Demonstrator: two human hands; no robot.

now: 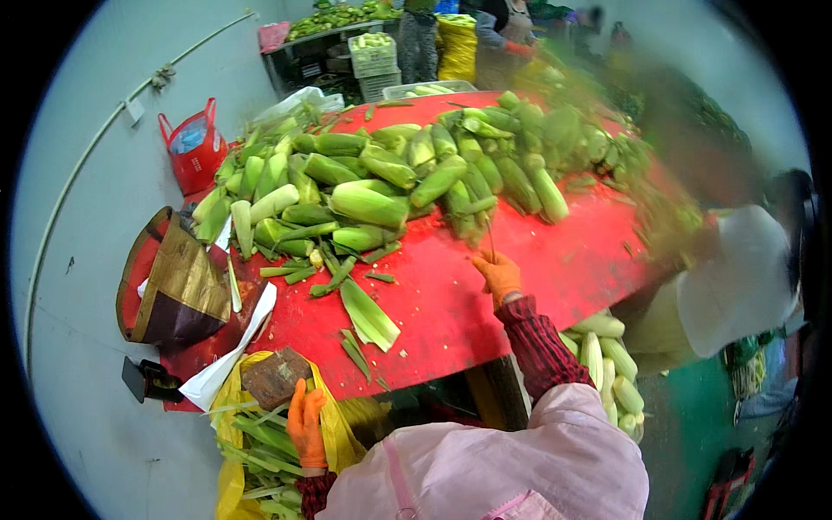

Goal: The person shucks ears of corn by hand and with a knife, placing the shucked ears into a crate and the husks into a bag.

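A slim tool (491,239) is gripped in the closed fingers of the right hand (500,276), above the red surface (451,321) and near the green corn ears (369,204), which are heaped toward its far and left edges. The left hand (306,426) is held, fingers loosely extended, over a yellow bag (343,433) at the near left corner, beside a brown block (276,379).

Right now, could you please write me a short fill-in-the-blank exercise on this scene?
The glove on the right hand is ____.
The heaped green corn ears lie on a ____ tabletop.
Loose husk strips lie in the ____ bag.
The hand nearer that bag is the ____ one.
Missing words: orange; red; yellow; left.
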